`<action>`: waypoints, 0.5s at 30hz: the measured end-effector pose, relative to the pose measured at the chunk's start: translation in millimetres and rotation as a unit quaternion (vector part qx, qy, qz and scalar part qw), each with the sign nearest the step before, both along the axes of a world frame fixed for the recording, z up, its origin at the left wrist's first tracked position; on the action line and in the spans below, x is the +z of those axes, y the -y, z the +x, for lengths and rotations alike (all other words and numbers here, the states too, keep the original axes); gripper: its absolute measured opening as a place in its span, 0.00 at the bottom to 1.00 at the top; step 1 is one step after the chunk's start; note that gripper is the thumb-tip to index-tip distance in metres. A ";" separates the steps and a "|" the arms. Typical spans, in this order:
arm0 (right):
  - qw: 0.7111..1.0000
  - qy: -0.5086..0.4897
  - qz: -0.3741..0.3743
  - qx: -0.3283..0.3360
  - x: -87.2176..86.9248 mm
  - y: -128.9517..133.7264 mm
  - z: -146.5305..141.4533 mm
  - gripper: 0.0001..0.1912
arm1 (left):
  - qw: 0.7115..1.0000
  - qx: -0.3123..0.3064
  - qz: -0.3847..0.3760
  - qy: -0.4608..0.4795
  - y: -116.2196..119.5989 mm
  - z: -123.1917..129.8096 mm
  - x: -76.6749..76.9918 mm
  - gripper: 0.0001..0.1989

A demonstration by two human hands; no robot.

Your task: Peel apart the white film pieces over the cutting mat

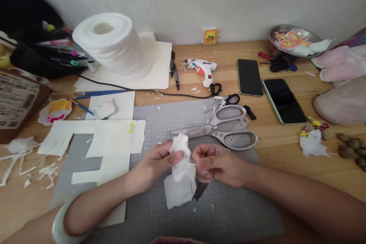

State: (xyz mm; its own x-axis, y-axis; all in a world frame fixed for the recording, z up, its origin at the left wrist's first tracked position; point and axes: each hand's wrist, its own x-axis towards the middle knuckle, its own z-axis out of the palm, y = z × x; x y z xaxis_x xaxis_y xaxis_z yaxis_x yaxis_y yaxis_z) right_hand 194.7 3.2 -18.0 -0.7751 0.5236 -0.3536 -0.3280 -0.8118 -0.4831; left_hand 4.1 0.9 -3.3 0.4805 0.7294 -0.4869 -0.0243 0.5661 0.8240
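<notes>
Your left hand [160, 160] pinches the upper edge of a white tissue piece [180, 175] between thumb and fingers; your right hand [213, 164] is curled shut on the tissue's right side, fingertips bunched, and a dark pointed thing [200, 192] pokes out below it, too hidden to name. The tissue hangs between both hands, just above the grey cutting mat [228, 206] at the counter's near edge. It reads as very light, soft, limp and easy to tear, so it would be best held by pinching folded or bunched parts, not a single thin edge. Texture is matte and crumpled on top, with a flatter, squarish flap below. Just beyond the hands lie steel kitchen scissors [225, 127], smooth and rigid with looped handles. Cream paper sheets [114, 137], flat and stiff, overlap the mat's left side. A big white tissue roll [114, 44] stands back left; a white glue gun [204, 69] and two dark glossy phones [250, 77] rest on the wooden counter [286, 148]. Paper scraps are scattered around.
</notes>
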 end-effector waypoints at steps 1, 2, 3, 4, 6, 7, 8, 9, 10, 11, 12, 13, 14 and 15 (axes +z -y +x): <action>1.000 -0.015 -0.014 -0.002 0.5 -1.6 0.9 0.15 | 1.000 0.028 -0.002 -0.003 -0.4 0.3 -0.8 0.16; 1.000 -0.015 -0.019 -0.005 0.4 -2.9 1.3 0.15 | 0.999 0.044 -0.003 -0.009 -0.7 0.8 -1.1 0.16; 1.000 -0.001 -0.014 -0.006 -0.2 -3.9 1.3 0.14 | 0.999 0.044 -0.002 -0.015 -1.0 1.4 -1.0 0.16; 1.000 0.021 -0.006 -0.007 -1.2 -4.3 0.8 0.14 | 0.999 0.026 0.002 -0.021 -1.2 2.1 -0.5 0.16; 0.998 0.067 0.014 -0.009 -3.4 -3.9 -1.6 0.16 | 0.999 -0.037 0.021 -0.034 -1.4 3.5 1.5 0.15; 0.996 0.085 0.026 -0.008 -4.2 -3.2 -3.2 0.17 | 0.996 -0.067 0.034 -0.039 -1.4 3.9 2.5 0.15; 0.994 0.098 0.040 -0.004 -4.4 -2.4 -4.7 0.18 | 0.994 -0.092 0.048 -0.043 -1.3 4.1 3.3 0.15; 0.992 0.111 0.057 0.001 -4.2 -1.7 -6.0 0.18 | 0.991 -0.111 0.063 -0.048 -1.3 4.0 3.7 0.15; 0.989 0.124 0.077 0.006 -3.5 -1.1 -7.0 0.18 | 0.988 -0.124 0.078 -0.056 -1.3 3.7 3.9 0.15; 0.986 0.135 0.094 0.010 -2.5 -0.7 -7.6 0.17 | 0.984 -0.135 0.094 -0.067 -1.4 3.2 3.6 0.16; 0.984 0.143 0.105 0.014 -1.4 -0.3 -7.8 0.16 | 0.980 -0.144 0.112 -0.081 -1.5 2.7 3.2 0.16; 0.983 0.147 0.107 0.016 -0.4 0.0 -7.8 0.16 | 0.975 -0.151 0.130 -0.095 -1.7 2.0 2.7 0.17; 0.984 0.147 0.097 0.016 0.3 0.3 -7.5 0.17 | 0.971 -0.156 0.146 -0.107 -1.8 1.5 2.2 0.17; 0.986 0.146 0.081 0.015 0.6 0.7 -7.2 0.18 | 0.968 -0.160 0.155 -0.114 -2.0 1.0 1.8 0.18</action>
State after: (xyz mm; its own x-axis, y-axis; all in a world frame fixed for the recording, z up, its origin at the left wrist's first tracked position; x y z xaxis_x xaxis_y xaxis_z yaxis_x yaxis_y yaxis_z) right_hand 187.5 2.6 -17.4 -0.6683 0.5703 -0.4776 -0.1337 -0.7237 -0.6770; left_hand 5.2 2.9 -1.5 0.6125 0.6885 -0.3883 0.3134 0.2393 0.9189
